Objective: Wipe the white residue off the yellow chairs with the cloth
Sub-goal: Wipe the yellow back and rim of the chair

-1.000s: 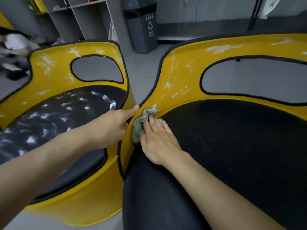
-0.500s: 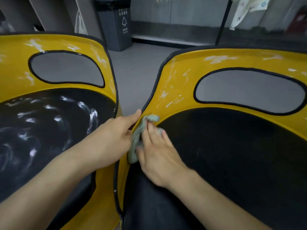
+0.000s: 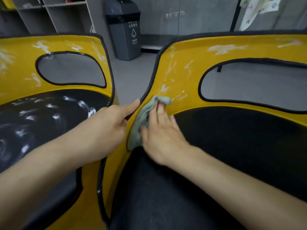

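Two yellow chairs with black seats stand side by side. The right chair [image 3: 186,52] carries white smears on its yellow back, above and beside my hands. My right hand [image 3: 159,130] presses a grey-green cloth [image 3: 142,117] flat against the lower left part of that back, fingers stretched over the cloth. My left hand [image 3: 109,120] grips the black left rim of the same chair, thumb along the edge. The left chair [image 3: 21,52] has white smears on its yellow back and across its black seat [image 3: 38,117].
A grey waste bin [image 3: 124,29] stands on the grey floor behind the gap between the chairs. Grey shelving [image 3: 54,14] fills the back left. A glass wall with papers [image 3: 259,9] hanging on it runs along the back right.
My right hand has slid the cloth up the yellow back toward the smears. The view has shifted and moved closer; my left hand keeps its hold on the rim.
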